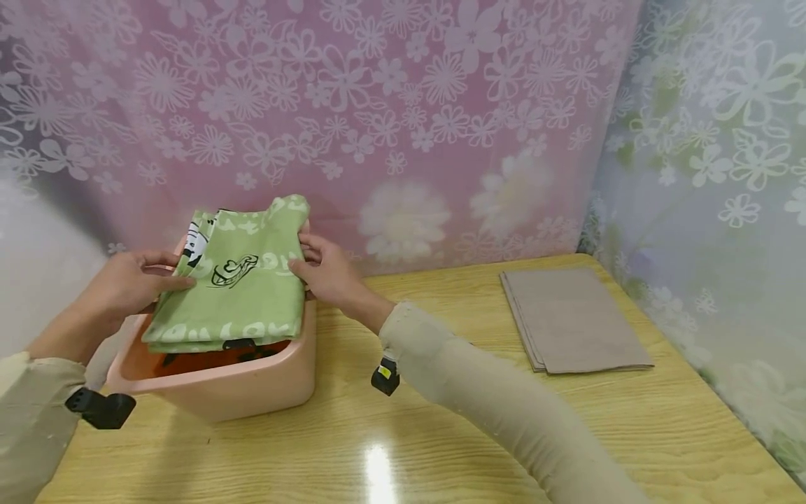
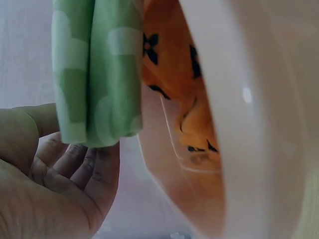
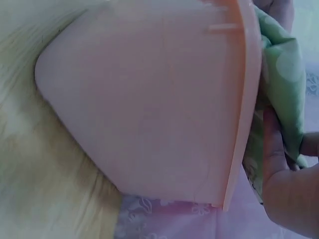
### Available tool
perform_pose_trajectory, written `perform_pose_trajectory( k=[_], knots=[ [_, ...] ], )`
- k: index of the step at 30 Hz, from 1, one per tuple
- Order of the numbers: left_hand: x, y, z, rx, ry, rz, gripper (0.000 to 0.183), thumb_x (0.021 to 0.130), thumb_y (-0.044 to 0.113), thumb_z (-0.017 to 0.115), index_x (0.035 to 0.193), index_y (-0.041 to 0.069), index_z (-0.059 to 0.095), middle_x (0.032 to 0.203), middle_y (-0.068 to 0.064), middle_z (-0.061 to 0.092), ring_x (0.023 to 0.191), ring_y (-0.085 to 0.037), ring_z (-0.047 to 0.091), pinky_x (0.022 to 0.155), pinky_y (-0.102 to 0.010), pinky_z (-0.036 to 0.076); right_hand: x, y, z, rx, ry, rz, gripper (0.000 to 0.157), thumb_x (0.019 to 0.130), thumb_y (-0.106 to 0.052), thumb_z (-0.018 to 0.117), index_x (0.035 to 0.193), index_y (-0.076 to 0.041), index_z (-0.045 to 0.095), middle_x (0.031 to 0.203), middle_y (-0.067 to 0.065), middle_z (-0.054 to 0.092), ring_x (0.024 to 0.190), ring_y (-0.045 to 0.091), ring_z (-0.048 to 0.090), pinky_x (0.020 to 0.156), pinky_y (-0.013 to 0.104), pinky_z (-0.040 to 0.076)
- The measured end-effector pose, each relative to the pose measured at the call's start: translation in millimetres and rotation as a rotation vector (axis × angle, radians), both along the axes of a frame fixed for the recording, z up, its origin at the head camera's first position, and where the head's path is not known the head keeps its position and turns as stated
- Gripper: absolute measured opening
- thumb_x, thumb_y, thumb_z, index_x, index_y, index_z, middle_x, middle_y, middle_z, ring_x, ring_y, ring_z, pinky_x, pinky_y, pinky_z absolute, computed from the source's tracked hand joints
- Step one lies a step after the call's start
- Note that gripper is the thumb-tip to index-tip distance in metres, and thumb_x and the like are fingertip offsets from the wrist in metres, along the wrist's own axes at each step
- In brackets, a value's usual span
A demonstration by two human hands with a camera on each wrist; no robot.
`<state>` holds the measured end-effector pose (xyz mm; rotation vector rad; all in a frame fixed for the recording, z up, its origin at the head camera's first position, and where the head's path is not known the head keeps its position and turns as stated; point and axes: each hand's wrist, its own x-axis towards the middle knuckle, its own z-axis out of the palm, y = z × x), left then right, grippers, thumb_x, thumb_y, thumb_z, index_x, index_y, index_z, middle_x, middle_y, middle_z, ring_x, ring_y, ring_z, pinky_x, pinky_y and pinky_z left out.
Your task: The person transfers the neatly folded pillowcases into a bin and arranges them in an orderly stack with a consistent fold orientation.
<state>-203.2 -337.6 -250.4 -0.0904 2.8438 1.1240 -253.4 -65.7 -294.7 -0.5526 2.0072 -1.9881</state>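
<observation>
A folded green cloth with white print and black line drawings spans the top of a pink plastic basin. My left hand pinches its left edge, thumb on top and fingers beneath. At the opposite edge my right hand grips the cloth between thumb and fingers. In the left wrist view, the folded layers of the green cloth hang beside the basin rim. Orange fabric with black motifs lies inside the basin, mostly covered in the head view. The right wrist view has the right hand just beyond the rim.
A folded grey-brown cloth lies flat on the right part of the wooden table. A pink floral curtain hangs behind the table, and a pale floral one hangs along the right side.
</observation>
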Motion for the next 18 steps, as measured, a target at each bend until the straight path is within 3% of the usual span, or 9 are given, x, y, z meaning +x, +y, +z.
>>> perform_pose_trajectory(
  k=[5, 10, 18],
  knots=[
    [1.3, -8.2, -2.0, -0.028, -0.003, 0.001, 0.055, 0.091, 0.023, 0.067, 0.126, -0.012, 0.043, 0.123, -0.033, 0.048, 0.075, 0.0, 0.054, 0.066, -0.032, 0.055, -1.8, -6.9, 0.6, 0.133, 0.096, 0.01, 0.055, 0.097, -0.014, 0.057, 0.148, -0.01, 0.036, 0.137, 0.009, 0.051, 0.117, 0.018, 0.055, 0.078, 0.024, 0.052],
    [3.0, -13.2, -3.5, -0.021, -0.019, 0.003, 0.054, 0.092, 0.021, 0.065, 0.127, -0.013, 0.041, 0.126, -0.034, 0.042, 0.076, 0.004, 0.051, 0.068, -0.032, 0.055, -2.7, -14.3, 0.5, 0.243, 0.154, -0.027, 0.055, 0.096, -0.019, 0.059, 0.146, -0.01, 0.038, 0.134, 0.006, 0.055, 0.119, 0.015, 0.053, 0.083, 0.022, 0.05],
    [4.7, -20.7, -11.1, -0.01, -0.034, 0.013, 0.052, 0.091, 0.02, 0.067, 0.124, -0.013, 0.044, 0.124, -0.034, 0.043, 0.078, 0.0, 0.054, 0.069, -0.032, 0.055, -0.9, -19.5, -3.9, 0.272, 0.172, -0.001, 0.055, 0.098, -0.017, 0.056, 0.147, -0.008, 0.035, 0.136, 0.009, 0.053, 0.119, 0.016, 0.054, 0.082, 0.024, 0.051]
  ],
)
